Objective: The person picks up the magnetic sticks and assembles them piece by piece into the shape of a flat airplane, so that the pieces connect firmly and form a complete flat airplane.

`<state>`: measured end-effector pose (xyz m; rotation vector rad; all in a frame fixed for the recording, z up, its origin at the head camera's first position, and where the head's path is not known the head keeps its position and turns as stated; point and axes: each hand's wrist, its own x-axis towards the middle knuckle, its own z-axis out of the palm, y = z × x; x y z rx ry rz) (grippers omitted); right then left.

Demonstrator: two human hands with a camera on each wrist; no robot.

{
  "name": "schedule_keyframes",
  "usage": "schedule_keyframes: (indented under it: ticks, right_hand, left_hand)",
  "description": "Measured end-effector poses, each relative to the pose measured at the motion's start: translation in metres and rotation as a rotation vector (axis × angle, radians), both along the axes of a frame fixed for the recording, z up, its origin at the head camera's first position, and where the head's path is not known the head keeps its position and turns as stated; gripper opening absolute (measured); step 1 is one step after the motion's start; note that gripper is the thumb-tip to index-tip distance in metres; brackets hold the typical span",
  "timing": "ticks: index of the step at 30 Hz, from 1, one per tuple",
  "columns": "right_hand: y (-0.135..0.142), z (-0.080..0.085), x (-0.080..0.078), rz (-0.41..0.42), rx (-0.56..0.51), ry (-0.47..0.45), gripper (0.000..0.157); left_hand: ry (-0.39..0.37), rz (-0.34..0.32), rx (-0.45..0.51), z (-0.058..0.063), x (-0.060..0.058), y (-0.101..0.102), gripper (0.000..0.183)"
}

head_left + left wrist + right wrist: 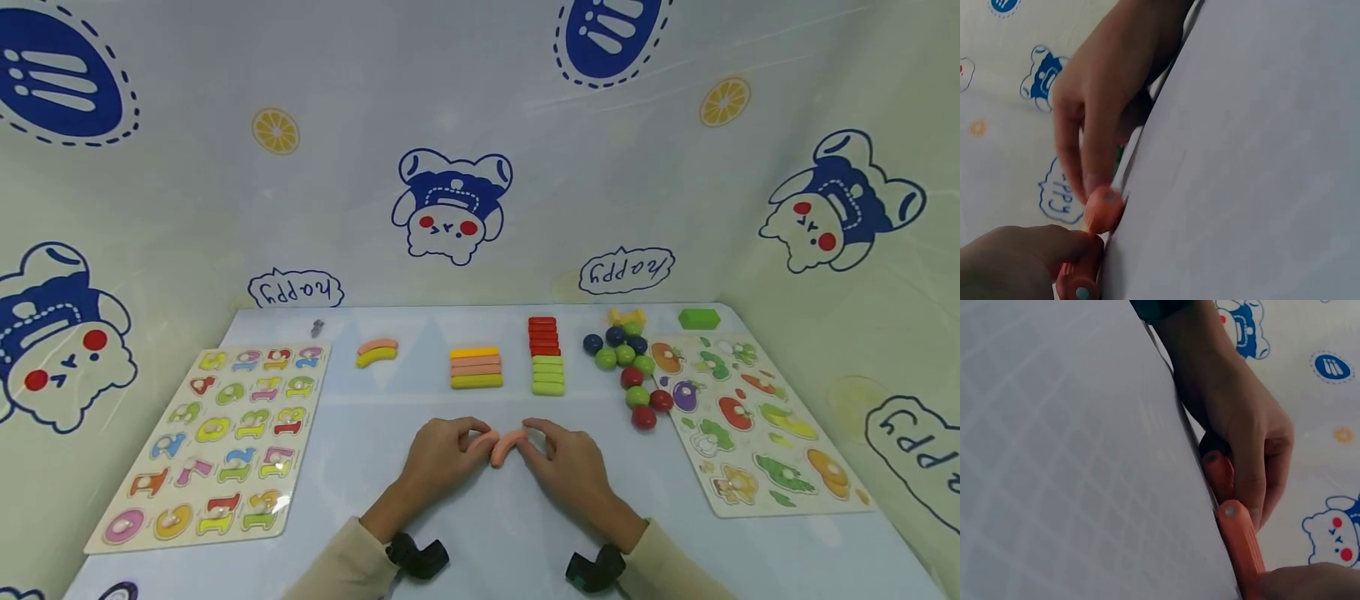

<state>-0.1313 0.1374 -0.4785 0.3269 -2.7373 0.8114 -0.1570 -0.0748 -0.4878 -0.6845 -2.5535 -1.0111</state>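
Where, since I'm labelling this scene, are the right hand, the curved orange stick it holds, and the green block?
Right hand (574,465): head view, back of the hand.
Curved orange stick (506,445): head view, middle of its bend.
Green block (699,318): head view, around its middle.

The number board (204,454) lies left of the sausages (503,447), vegetable board (753,437) right.

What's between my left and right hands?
The head view shows a curved pink piece pinched by the left hand and a second curved piece pinched by the right hand.
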Motion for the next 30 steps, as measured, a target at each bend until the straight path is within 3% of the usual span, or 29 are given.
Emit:
schedule_keyframes:
  ticks: [5,9,13,16,23,30]
  right_hand:
    - [0.002,0.001,0.001,-0.023,-0.052,0.011,0.019]
    - [0.001,0.001,0.005,-0.009,-0.053,-0.017,0.024]
    - [-0.003,-0.001,0.010,0.009,0.031,-0.005,0.036]
    - [-0.006,-0.001,0.011,0.019,0.085,0.023,0.037]
    - [-0.008,0.000,0.010,0.039,0.040,0.057,0.026]
    - [-0.001,0.002,0.005,-0.067,0.041,0.077,0.027]
  left_hand:
    - [0.004,-0.035,0.018,0.001,0.007,0.011,0.022]
    - [0.007,0.042,0.042,0.001,0.007,0.013,0.019]
    - [-0.001,0.120,0.053,0.004,0.007,0.011,0.017]
    - [-0.003,0.141,0.046,0.005,0.007,0.009,0.018]
    - [0.037,0.166,0.034,0.002,0.007,0.005,0.019]
    - [0.038,0.182,0.012,0.003,0.007,0.006,0.021]
